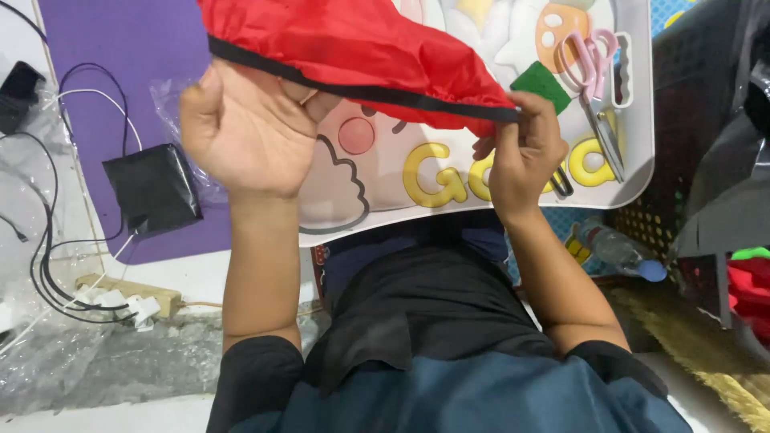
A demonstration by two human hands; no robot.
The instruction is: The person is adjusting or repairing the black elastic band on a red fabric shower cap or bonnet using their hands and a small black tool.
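- Red fabric point(345, 48) with black trim held up over our lap table point(385, 192).
- Left hand point(241, 128) fisted on the trim, wrist bent back.
- Right hand point(521, 152) pinching the edge's far end.
- Pink scissors point(593, 88) lie just beside.

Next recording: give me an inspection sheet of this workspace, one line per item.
Surface: white cartoon-printed lap tray, over a purple mat.
Job's things: red fabric with a black trim edge, held up over the tray.
Clutter: pink scissors, green felt piece, black pouch, plastic bottle.
Grippers: left hand grips the trim; right hand pinches its end.
Cables: black and white leads run to a power strip.
Surroundings: black perforated crate, clear plastic sheeting.
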